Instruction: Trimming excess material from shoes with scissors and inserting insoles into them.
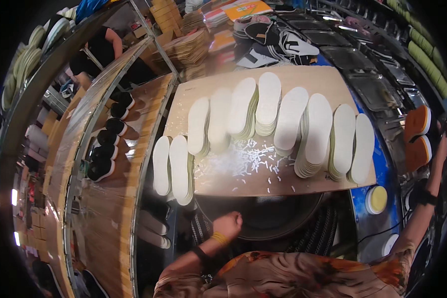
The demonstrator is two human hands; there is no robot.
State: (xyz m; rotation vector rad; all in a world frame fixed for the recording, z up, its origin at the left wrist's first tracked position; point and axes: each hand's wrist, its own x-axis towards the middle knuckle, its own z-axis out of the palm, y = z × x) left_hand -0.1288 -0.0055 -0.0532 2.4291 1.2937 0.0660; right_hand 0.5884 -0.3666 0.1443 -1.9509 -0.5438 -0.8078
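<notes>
My left hand (pixel 227 225) is closed in a fist over a round black basin (pixel 283 218), just in front of the board's near edge; nothing shows in its fingers. A yellow band circles that wrist. Far out at the right, my right arm stretches to the rack, where my right hand (pixel 443 128) is beside a pair of orange-soled shoes (pixel 419 119). Its fingers are dark and too small to make out. Several stacks of white insoles (pixel 317 131) stand in an arc on the light wooden board (pixel 303 77). Small white scraps (pixel 251 159) lie scattered between them.
Dark shoes with white soles (pixel 115 126) line a wooden shelf (pixel 104 213) at left. Black and white shoe pieces (pixel 283 44) are heaped behind the board. A yellow-topped round tub (pixel 377 199) sits on the blue surface. Metal trays (pixel 365 92) fill the right rack.
</notes>
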